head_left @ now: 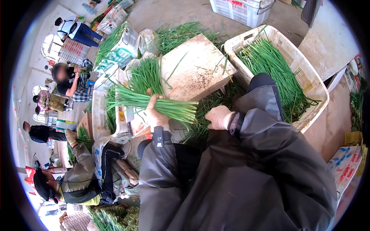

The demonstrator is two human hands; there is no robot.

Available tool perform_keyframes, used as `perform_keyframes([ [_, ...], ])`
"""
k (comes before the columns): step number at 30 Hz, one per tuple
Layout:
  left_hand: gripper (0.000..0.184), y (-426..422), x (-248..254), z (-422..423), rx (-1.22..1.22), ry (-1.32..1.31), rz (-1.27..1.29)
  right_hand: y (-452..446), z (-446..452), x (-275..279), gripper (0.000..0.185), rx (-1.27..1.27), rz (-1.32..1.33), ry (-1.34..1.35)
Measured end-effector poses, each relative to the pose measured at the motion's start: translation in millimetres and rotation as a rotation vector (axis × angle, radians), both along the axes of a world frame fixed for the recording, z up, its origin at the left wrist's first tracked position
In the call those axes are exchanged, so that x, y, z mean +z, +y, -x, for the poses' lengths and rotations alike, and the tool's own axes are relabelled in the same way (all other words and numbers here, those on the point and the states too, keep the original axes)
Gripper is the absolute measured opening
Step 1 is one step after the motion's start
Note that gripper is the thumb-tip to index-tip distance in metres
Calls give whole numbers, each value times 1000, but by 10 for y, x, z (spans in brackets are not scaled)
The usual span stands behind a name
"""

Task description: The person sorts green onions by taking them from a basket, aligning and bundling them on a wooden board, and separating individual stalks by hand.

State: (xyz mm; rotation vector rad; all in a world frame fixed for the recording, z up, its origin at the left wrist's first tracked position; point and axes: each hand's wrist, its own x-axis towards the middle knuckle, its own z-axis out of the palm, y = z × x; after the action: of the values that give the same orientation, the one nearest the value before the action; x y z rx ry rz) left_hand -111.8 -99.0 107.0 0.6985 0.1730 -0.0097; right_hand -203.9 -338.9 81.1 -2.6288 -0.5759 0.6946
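Observation:
My left hand [155,114], in a pale glove, is closed round a bunch of garlic chives [177,109]. The pale cut ends of the bunch point right, and its leaf tips spread left. More chives [146,77] lie just beyond it, beside a dirty white board-topped stand [194,65]. To the right of the cut ends is my right hand [219,117], also gloved, its fingers curled in. Whatever those fingers hold, if anything, is hidden. Loose green leaves [200,125] lie below and between the hands.
At my right stands a white plastic crate [322,90] with chives [273,69] inside. Another white crate [101,104] is at the left, near a seated co-worker [77,173] handling greens. Several people are farther back. A grey-white crate [243,13] stands at the top.

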Motion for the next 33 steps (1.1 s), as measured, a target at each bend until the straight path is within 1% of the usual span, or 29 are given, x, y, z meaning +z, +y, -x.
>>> perform_keyframes([
  [2, 53, 14, -19, -1, -14, -41, 26, -77, -21, 63, 63, -132, -356, 27],
  [3, 54, 16, -26, -8, -32, -72, 46, -46, -88, -100, 86, -191, -598, 103],
  [4, 54, -4, 4, -5, -50, -103, 64, 12, -97, -150, 85, -256, -742, 137],
  [5, 52, -39, 21, 15, -33, -118, 55, 113, -101, -285, 74, -268, -910, 86],
  [7, 51, -40, 48, 9, -57, -185, 80, 198, -112, -293, 53, -287, -1075, 205],
  [9, 51, -33, 77, 13, -77, -232, 86, 172, -120, -247, 35, -298, -1050, 546],
  [12, 54, 3, 106, 33, -131, -272, 136, 100, -87, -121, 27, -192, -1021, 513],
  [13, 56, 33, 106, 36, -148, -278, 170, 55, -113, -23, 27, -81, -872, 445],
  [16, 57, 113, 133, 45, -243, -344, 270, -36, -118, -95, 24, 27, -244, -208],
  [17, 59, 126, 142, 47, -249, -348, 299, -39, -148, -94, 23, -116, 30, -40],
  [18, 60, 130, 163, 53, -278, -367, 318, -81, -182, -25, 31, -112, 134, 54],
  [20, 60, 132, 191, 69, -336, -406, 362, -124, -132, -132, 48, -134, -97, 18],
  [23, 64, 105, 179, 85, -344, -423, 329, -91, -105, -39, 65, -61, -406, 56],
  [26, 66, 39, 229, 128, -380, -405, 281, -62, -199, -78, 69, -178, -573, -40],
  [27, 67, 47, 165, 106, -435, -451, 295, -59, -277, -141, 69, -254, -825, 113],
  [28, 68, 40, 128, 85, -490, -500, 306, -61, -391, -215, 76, -240, -1066, 355],
  [30, 74, -34, 102, 143, -482, -403, 260, 18, -461, -359, 87, -175, -1332, 451],
  [31, 76, -60, 61, 144, -468, -385, 193, 42, -441, -341, 101, -141, -1397, 529],
  [32, 78, -94, 0, 129, -453, -366, 127, 121, -431, -327, 110, -53, -1411, 497],
  [33, 80, -168, -78, 126, -403, -329, 91, 149, -337, -74, 114, -34, -1365, 437],
])
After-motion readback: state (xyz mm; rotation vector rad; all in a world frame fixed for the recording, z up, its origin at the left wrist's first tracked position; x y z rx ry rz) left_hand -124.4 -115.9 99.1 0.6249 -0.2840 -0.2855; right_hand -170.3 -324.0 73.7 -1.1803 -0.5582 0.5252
